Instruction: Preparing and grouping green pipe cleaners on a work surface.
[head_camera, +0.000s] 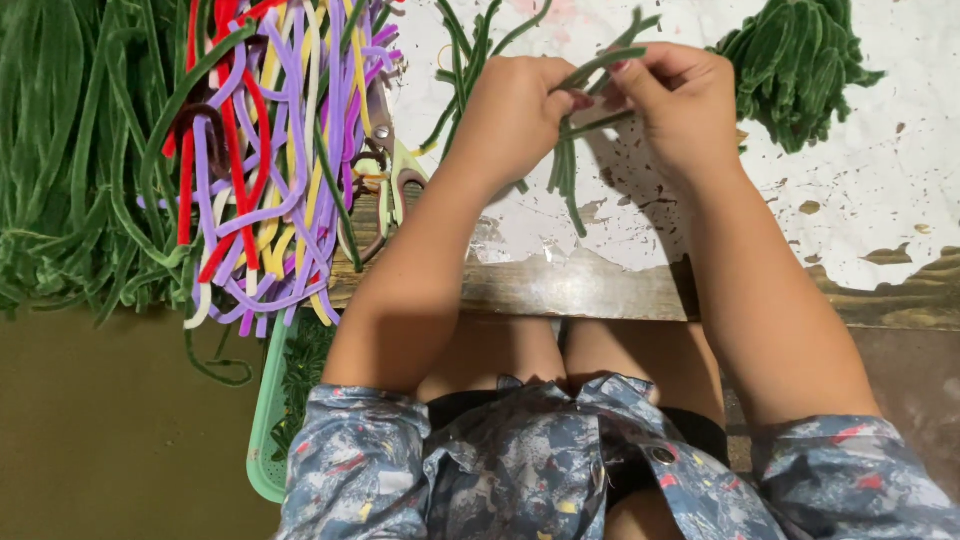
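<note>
Peeling white tabletop: green pipe cleaners are pinched by both hands, left and right, fingers closed. Mint basket is half hidden; contents unclear.

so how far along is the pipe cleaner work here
Done, it seems: a heap of finished green bundles lies at the table's far right. In hand: the left hand and right hand pinch several green pipe cleaners together. Left: the big mixed-colour pile and loose green pile, untouched.
</note>
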